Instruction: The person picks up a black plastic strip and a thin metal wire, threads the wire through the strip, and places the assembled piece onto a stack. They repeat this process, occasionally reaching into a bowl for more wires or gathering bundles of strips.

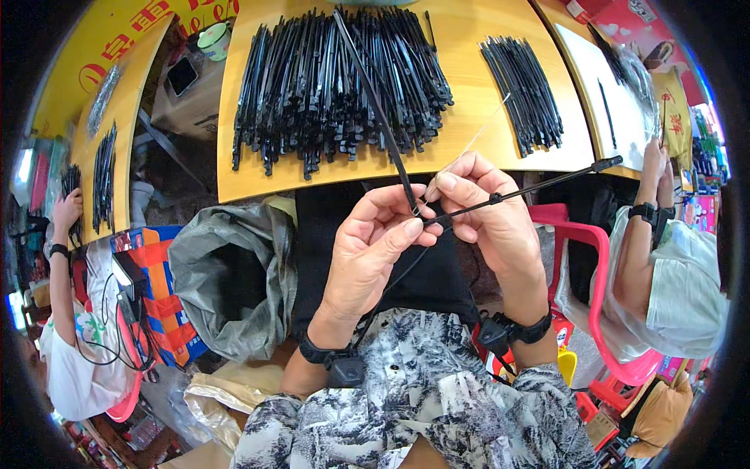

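1 black strip slants toward 11 o'clock from the left hand in the head view, pinched in its fingertips. The right hand pinches a thin strand angled toward 1 o'clock; a black rod crosses that hand, pointing toward 2 o'clock. On the worktop, a heap of black rods lies at 12 o'clock.
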The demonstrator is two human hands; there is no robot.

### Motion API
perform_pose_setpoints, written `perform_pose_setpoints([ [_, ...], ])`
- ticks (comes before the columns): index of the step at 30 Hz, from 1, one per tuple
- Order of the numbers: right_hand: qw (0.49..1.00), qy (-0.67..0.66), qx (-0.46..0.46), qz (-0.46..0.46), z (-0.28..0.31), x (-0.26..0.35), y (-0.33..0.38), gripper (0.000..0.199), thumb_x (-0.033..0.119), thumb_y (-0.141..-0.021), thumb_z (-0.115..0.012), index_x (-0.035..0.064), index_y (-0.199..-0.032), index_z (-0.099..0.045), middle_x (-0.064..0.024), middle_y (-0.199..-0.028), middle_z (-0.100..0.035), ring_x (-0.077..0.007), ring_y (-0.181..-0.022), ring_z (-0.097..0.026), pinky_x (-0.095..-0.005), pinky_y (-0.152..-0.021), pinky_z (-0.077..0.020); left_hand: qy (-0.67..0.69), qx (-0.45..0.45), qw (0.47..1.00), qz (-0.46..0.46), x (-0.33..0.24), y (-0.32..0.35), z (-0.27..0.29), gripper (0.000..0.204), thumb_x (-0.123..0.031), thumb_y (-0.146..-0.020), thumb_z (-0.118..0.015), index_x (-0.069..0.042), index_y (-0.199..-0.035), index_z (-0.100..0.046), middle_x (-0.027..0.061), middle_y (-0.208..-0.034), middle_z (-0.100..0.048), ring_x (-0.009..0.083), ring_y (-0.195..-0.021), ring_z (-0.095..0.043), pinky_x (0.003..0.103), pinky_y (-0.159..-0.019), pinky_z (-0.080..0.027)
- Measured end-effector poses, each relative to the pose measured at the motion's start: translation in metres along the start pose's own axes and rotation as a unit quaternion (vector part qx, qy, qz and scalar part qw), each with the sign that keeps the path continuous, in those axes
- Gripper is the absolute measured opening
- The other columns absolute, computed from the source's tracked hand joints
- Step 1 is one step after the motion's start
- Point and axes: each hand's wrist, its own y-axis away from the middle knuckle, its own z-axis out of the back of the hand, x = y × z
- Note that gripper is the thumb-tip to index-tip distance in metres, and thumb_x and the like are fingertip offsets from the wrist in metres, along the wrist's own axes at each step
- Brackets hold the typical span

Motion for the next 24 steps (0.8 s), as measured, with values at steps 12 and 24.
perform_pose_setpoints([
  [12, 1.0, -0.008, 0.004, -0.017, 0.0004, 0.0022, 0.0008, 0.014, 0.017, -0.085, -0.061, 0.0042, -0.084, -0.055, -0.0044, -0.077, -0.061, -0.0028, -0.057, -0.046, -0.0144, -0.041, -0.0342, -0.031, -0.006, 0.999, -0.008, 0.0023, 0.0025, 0.0005, 0.033, 0.0, -0.083, -0.056, 0.001, -0.115, -0.048, 0.0105, -0.099, -0.057, 0.0166, -0.085, -0.059, 0.024, -0.074, -0.05],
  [24, 0.996, -0.065, 0.004, -0.059, -0.0014, -0.0059, -0.0019, 0.013, 0.016, -0.084, -0.062, 0.0045, -0.081, -0.055, -0.0037, -0.077, -0.061, -0.0021, -0.056, -0.046, -0.0132, -0.04, -0.0337, -0.012, 0.011, 0.999, -0.047, 0.0064, 0.004, 0.0049, 0.025, -0.004, -0.086, -0.056, 0.0, -0.11, -0.051, 0.0111, -0.096, -0.059, 0.0179, -0.084, -0.061, 0.027, -0.074, -0.051],
])
